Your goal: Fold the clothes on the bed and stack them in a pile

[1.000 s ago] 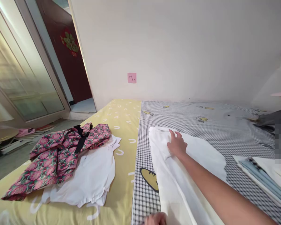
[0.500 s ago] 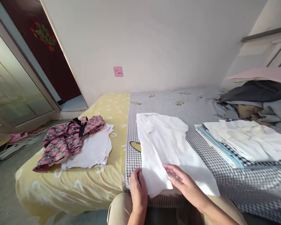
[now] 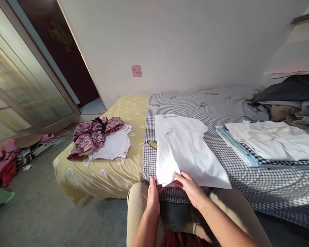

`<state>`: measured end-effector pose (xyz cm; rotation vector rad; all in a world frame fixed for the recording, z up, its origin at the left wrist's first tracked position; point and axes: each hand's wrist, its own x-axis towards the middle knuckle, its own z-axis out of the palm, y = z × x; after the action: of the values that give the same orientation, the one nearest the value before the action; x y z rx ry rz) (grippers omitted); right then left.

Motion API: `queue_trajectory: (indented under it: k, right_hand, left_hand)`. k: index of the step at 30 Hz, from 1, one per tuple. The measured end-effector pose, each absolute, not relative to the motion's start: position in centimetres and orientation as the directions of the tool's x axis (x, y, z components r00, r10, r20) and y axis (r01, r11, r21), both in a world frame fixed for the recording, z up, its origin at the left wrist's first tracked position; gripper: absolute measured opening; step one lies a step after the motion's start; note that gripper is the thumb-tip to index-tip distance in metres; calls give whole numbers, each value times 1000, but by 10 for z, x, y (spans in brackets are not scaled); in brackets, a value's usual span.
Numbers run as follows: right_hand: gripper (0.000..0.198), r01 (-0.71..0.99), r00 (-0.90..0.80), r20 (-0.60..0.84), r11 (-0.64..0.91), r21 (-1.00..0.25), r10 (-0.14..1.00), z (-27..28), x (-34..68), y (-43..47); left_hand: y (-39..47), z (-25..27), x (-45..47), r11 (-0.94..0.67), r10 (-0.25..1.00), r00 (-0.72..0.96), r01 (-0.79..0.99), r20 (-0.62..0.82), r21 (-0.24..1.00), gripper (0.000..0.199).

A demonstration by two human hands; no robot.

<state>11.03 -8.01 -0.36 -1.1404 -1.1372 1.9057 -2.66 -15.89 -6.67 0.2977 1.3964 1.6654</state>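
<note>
A white shirt point(image 3: 187, 147) lies spread on the checked sheet in front of my knees, its left side folded inward and a short sleeve lying across it. My left hand point(image 3: 153, 196) is closed at the shirt's lower left corner, the fingers partly behind the cloth. Thumb and fingers of my right hand point(image 3: 190, 188) pinch the lower corner of the folded flap, which is slightly lifted. Toward the right, the shirt's other lower corner rests flat near my right knee.
A folded clothes stack point(image 3: 270, 140) sits to the right, with a dark heap of clothes point(image 3: 293, 92) behind it. On the yellow sheet point(image 3: 134, 173) lie a pink floral garment point(image 3: 89, 137) and a white garment point(image 3: 113, 145). Several items lie on the floor at left.
The view has tilted down and turned left, showing more floor. Both hands remain at the shirt's lower edge; the right has brought the flap's corner closer to the left hand.
</note>
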Motion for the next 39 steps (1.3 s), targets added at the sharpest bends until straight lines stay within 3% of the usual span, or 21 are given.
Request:
queue_trajectory:
  k: [3, 9, 14, 18, 22, 25, 28, 35, 39]
  right_hand:
    - [39, -134, -461, -413, -521, -843, 786, -9, 105, -86]
    - [20, -28, -389, -463, -513, -858, 796, -20, 97, -93]
    - [33, -42, -382, -435, -486, -873, 815, -11, 93, -88]
    - [49, 7, -399, -334, -362, -932, 854, -2, 92, -86]
    - [55, 60, -439, -265, -266, -962, 858, 5, 93, -91]
    - [56, 83, -437, -266, -255, -963, 859, 3, 96, -94]
    - [54, 104, -409, -307, -291, -951, 859, -6, 100, -94]
    - [43, 142, -395, -422, -399, -906, 816, -41, 103, -95]
    - [36, 115, -385, -443, -434, -893, 810, -58, 103, -93]
  left_hand:
    - [-160, -63, -25, 5, 764, -537, -548, -357, 836, 78]
    - [-169, -60, -13, -43, 760, -546, -583, -352, 811, 72]
    - [-177, -69, -6, -83, 748, -602, -503, -279, 860, 81]
    - [-169, -80, -3, -90, 688, -688, -396, -231, 914, 90]
    - [-155, -79, -4, -79, 656, -741, -256, -143, 963, 73]
    - [-149, -71, -5, -72, 620, -780, -163, -84, 984, 51]
    - [-150, -66, -4, -61, 634, -767, -181, -102, 982, 23]
    - [-157, -70, -3, -56, 636, -758, -233, -145, 971, 21]
    - [-156, -75, -7, -7, 621, -745, -317, -245, 948, 19]
